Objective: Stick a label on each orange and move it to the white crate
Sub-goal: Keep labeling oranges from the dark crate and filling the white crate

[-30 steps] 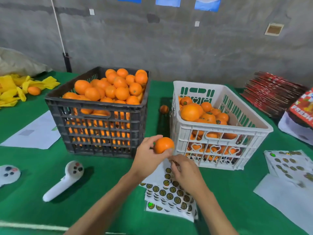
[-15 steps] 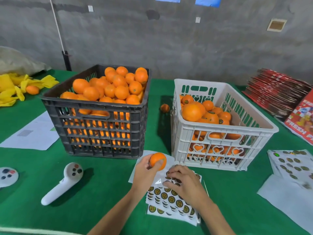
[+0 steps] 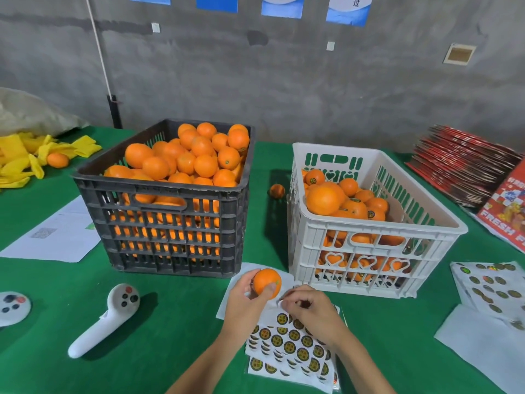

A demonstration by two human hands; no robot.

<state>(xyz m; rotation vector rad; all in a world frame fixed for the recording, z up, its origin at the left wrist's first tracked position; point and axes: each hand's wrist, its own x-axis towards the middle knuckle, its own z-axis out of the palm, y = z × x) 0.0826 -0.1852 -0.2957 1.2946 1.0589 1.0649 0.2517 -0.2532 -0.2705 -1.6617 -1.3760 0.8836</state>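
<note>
My left hand grips an orange just above the green table, in front of the gap between the two crates. Beside it, my right hand has its fingers curled on the top edge of a stack of label sheets covered in round dark-and-gold stickers; whether a label is pinched is hidden. The black crate at the left is heaped with unlabelled oranges. The white crate at the right holds several labelled oranges.
A loose orange lies between the crates. A white controller lies at the front left, another at the left edge. Paper, yellow wrappers, more sticker sheets and red cartons ring the table.
My left hand has lowered the orange from crate height toward the table. My right hand has shifted a little on the label sheets, fingertips now at their top edge.
</note>
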